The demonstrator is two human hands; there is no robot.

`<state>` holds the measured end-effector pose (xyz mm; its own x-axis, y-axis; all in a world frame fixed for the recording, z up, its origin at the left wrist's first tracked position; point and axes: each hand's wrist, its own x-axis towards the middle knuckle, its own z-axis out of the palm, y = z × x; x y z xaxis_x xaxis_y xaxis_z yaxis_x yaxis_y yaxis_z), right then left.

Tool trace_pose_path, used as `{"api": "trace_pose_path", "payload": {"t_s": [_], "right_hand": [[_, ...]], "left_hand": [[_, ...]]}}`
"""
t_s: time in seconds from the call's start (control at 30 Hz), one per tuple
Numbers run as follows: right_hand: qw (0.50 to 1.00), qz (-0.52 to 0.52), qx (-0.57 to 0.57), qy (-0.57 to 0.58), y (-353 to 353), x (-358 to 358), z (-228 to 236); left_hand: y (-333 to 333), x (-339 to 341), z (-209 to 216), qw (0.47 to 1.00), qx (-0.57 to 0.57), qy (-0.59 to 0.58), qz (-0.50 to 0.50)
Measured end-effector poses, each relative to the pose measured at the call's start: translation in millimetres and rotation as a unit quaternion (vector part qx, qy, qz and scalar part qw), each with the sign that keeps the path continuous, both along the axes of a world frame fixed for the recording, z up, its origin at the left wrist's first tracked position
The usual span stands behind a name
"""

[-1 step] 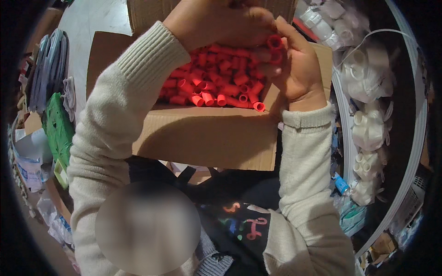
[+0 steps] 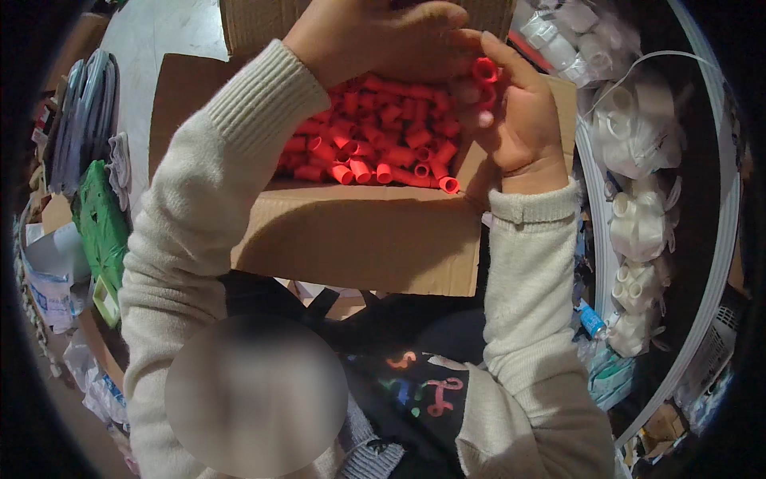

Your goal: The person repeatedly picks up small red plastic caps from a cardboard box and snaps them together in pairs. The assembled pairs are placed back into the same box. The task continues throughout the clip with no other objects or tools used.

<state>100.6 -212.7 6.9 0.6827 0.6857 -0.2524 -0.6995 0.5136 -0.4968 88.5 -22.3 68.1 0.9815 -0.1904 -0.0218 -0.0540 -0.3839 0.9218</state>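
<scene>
In the head view, you hold both hands over the open brown cardboard box (image 2: 351, 239), which sits in front of you at about twelve o'clock. The box is filled with many small red plastic tube fittings (image 2: 375, 136), short hollow cylinders lying loose in a heap.

Your right hand (image 2: 519, 120), at about one o'clock, has its fingers curled around several of these red pieces. One red plastic ring-shaped fitting (image 2: 485, 70) stands at the fingertips, with its open end turned up to the camera. The grip is half closed, like a cup, not a tight fist.

Your left hand (image 2: 375, 36), at twelve o'clock, is bent down over the far part of the heap and touches the right fingertips. Its palm side is hidden, so I cannot tell if it holds a piece or only rests there.

My judgement is that these fittings are very light, stiff and smooth. They will roll and slip easily, so it is better to pinch one across its outer wall, near the middle of its length, or to hook a fingertip in the open end.

At three o'clock, clear bags of white plastic fittings (image 2: 638, 223) are piled. At nine o'clock lies a green plastic bag (image 2: 100, 227) among other packets.
</scene>
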Motion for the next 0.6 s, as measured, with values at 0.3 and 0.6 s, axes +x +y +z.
{"api": "trace_pose_path", "payload": {"t_s": [0.3, 0.6], "right_hand": [[0.978, -0.198, 0.041, -0.057, -24, 12, 2], [0.973, -0.221, -0.022, -0.065, -17, 12, -2]], "left_hand": [[-4, -5, -121, 0.919, 0.361, 0.016, -0.159], [-63, 3, -153, 0.8, 0.539, 0.023, -0.264]]}}
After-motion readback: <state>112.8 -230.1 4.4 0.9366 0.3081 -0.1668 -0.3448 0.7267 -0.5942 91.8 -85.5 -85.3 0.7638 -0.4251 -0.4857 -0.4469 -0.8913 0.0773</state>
